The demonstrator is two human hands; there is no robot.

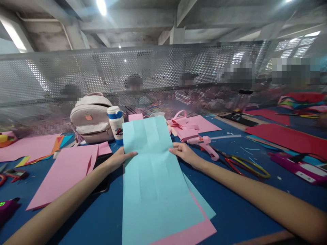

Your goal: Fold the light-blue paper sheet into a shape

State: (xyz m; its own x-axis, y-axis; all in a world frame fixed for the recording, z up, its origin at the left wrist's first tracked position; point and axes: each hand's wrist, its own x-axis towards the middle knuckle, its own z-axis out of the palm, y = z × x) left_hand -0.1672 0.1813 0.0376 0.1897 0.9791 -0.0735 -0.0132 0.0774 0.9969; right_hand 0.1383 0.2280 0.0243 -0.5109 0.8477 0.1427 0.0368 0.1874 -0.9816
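Note:
A long light-blue sheet of paper with fold creases is held up in front of me, its upper end raised and its lower part over other sheets. My left hand grips its left edge, thumb on the front and fingers behind. At the right edge my right hand pinches it, fingers curled. Beneath the sheet a pink sheet and another light-blue sheet stick out at the lower right. Just beyond my right hand lies a pink glue gun with a clear glue stick.
Scissors with red and yellow handles lie at right, near a purple device. Pink sheets cover a dark tray at left. A backpack and a bottle stand before a perforated metal screen. People sit beyond it.

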